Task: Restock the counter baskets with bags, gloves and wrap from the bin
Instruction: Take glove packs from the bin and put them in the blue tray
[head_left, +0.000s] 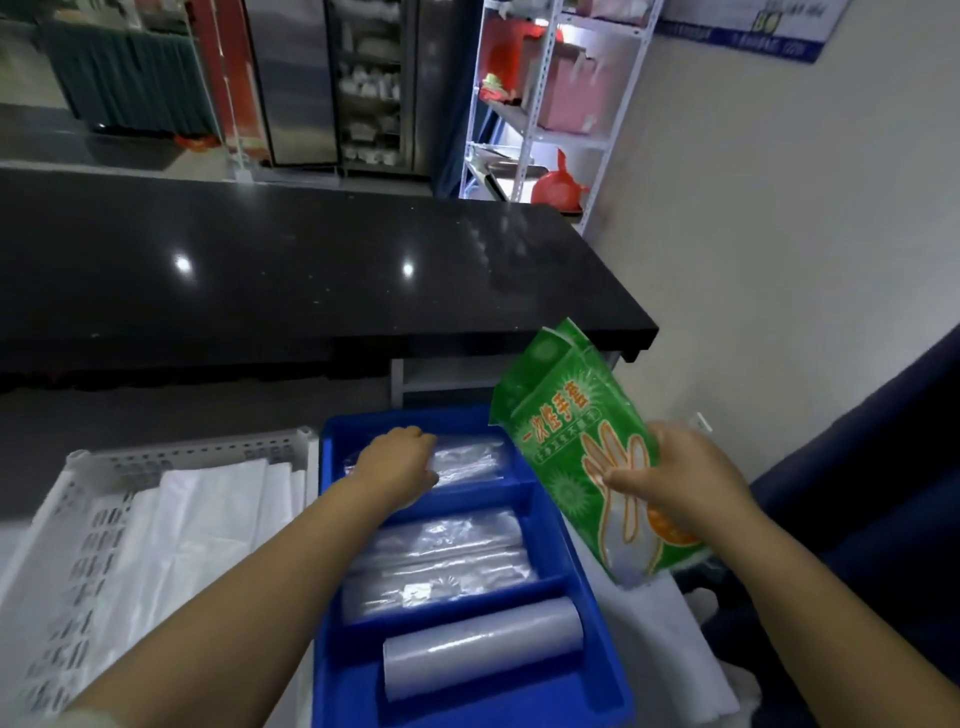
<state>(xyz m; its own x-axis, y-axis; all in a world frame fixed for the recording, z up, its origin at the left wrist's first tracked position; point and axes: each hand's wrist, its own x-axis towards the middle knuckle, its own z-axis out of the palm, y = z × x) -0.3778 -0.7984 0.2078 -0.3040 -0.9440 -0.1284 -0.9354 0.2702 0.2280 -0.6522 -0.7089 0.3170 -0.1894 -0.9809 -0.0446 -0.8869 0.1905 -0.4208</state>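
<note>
The right hand (680, 478) holds the green glove packs (561, 415) in the air, just beside the right wall of the blue tray (441, 418) and above its level. The thumb lies on the printed front and the other fingers are behind, so it is a pinch at the lower half. The packs stand tilted, top end away from the person. At the top two edges show, so I think there are two packs together. I judge they are held like this because they are on the way in or out of the tray; which one I cannot say.

The left hand (400, 462) is in the far compartment, on the clear packet (467, 460). Its fingers are curled down over the packet, but the back of the hand hides them. So I cannot tell if they grip it or only press it flat, maybe to make room.

The packs are thin, glossy film and look limp. The tray is hard blue plastic with three compartments. The middle one keeps the clear rolls (447, 561), crinkled and shiny. The near one keeps a pale roll (483, 644), smooth and round. The dividers probably stop the rolls from rolling.

Touching the tray on the left is the white basket (182, 457), with slotted walls and flat folded white bags (197, 519) inside. Behind stands the black counter (311, 270), polished and reflecting lamps
</note>
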